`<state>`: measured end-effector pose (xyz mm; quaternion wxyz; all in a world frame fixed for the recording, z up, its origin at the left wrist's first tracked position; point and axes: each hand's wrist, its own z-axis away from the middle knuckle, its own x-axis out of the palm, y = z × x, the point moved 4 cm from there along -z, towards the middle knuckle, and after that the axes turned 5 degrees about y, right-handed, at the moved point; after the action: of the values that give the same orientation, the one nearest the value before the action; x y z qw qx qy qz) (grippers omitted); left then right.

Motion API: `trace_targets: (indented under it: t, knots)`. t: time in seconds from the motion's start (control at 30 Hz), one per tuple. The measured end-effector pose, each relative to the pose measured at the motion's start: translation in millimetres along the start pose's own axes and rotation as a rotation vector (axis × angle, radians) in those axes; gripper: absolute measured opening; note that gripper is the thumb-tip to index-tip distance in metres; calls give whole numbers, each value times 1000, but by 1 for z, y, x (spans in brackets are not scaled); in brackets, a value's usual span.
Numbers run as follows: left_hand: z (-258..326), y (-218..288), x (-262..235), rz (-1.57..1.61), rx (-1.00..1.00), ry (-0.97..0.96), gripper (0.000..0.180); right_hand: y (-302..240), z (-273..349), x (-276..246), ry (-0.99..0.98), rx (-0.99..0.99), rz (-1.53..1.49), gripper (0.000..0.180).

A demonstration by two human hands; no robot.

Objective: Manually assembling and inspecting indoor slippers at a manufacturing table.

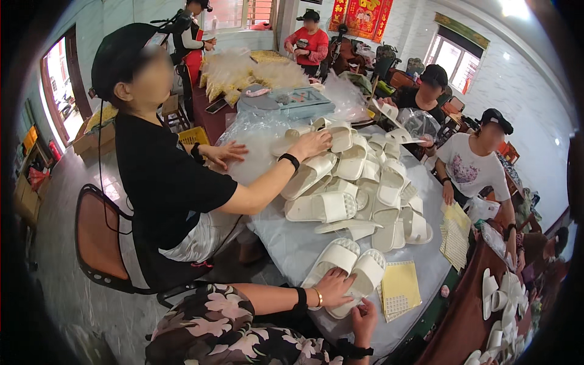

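A pair of white slide slippers lies side by side at the near table edge: the left slipper [334,258] and the right slipper [365,277]. My left hand [333,288] rests across the pair with its fingers stretched over the insoles. Beside the heel end of the right slipper is my right hand [365,319], thumb and fingers apart and slightly bent, with no object visible between them. Just right of the pair lie sheets of small labels with a yellow sheet [401,283] on top.
Beyond the pair, a large heap of white slippers [359,176] covers the table. At left, a seated co-worker's hand [311,145] reaches into it. More label sheets [455,237] lie at the right edge. Other people work around the table. Slippers [505,304] also lie on a reddish-brown surface at lower right.
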<state>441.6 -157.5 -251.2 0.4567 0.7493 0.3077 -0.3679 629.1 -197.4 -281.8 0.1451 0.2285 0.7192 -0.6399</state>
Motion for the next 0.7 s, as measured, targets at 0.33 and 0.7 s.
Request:
trace_targets:
  t: [0.33,0.7]
  knots:
    - [15,0,-15,119,43,-37,77,8,-2,-3,4,89,-181,21]
    - [12,-3,-10,42,58,-37,79,-1,-3,-9,79,46,-66,31]
